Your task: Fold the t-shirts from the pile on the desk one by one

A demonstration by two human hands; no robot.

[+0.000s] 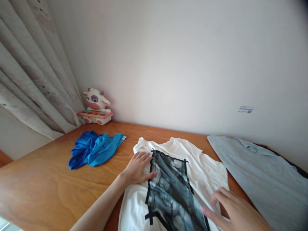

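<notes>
A white T-shirt (192, 148) with a dark grey print framed in black lies spread on the wooden table, its neckline toward the wall and wrinkles running across the print. My left hand (141, 166) rests flat on its left side, fingers stretched and thumb on the print's edge. By the lower right side of the shirt is my right hand (231, 205), slightly blurred, with thumb and fingers apart. Nothing shows between those fingers; whether they touch the cloth I cannot tell. The shirt's lower end runs out of view.
A crumpled blue garment (97, 149) lies to the left on the wooden table (48, 179). Behind it stands a cow-shaped toy keyboard (96, 109) near the curtain (33, 70). At the right, a grey garment (262, 173) lies partly over something black. A white wall bounds the back.
</notes>
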